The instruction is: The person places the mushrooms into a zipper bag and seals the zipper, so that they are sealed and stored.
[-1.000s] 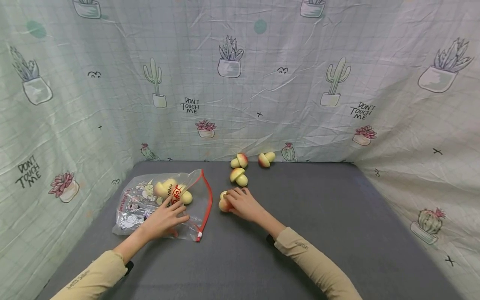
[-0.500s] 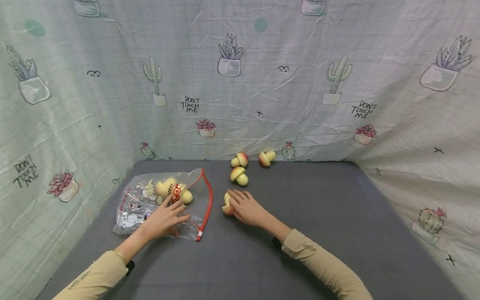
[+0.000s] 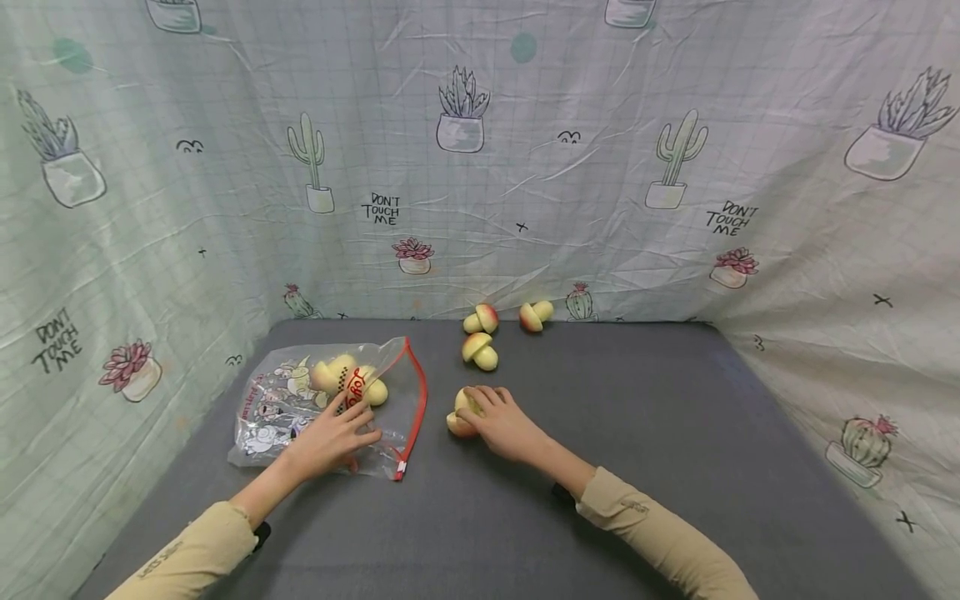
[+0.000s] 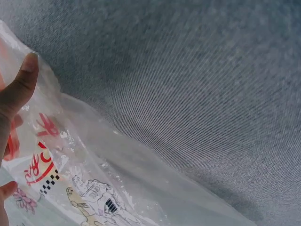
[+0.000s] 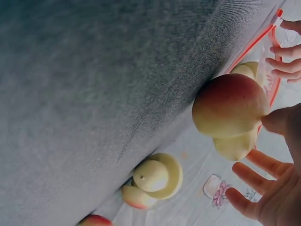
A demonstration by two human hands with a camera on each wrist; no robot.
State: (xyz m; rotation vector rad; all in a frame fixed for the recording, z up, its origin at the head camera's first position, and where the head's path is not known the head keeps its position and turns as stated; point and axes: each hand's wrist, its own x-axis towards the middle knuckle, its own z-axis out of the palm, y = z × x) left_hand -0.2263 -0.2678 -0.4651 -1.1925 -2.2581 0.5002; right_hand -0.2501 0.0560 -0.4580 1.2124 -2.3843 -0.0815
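Note:
A toy mushroom [image 3: 462,425] with a red-yellow cap and pale stem is at my right hand [image 3: 510,423], on the grey table in front of the bag's mouth. In the right wrist view my thumb [image 5: 277,121] touches its cap [image 5: 230,104], and my index finger reaches behind the stem. The other fingers are spread apart. My left hand [image 3: 330,437] rests on a clear plastic bag [image 3: 390,442] with a red zip edge, fingers spread and fairly straight. Pale mushrooms [image 3: 375,392] show inside the bag, partly covered by its print.
Behind my right hand lie three more toy mushrooms: one nearest [image 3: 480,352], one behind it [image 3: 481,318] and one to the right [image 3: 536,316]. A cactus-print cloth [image 3: 517,183] hangs along the back and sides of the grey table [image 3: 637,400].
My right hand has shifted slightly right and towards me, and the toy mushroom has moved along with it. More of the mushroom shows now. The left hand and bag stay put.

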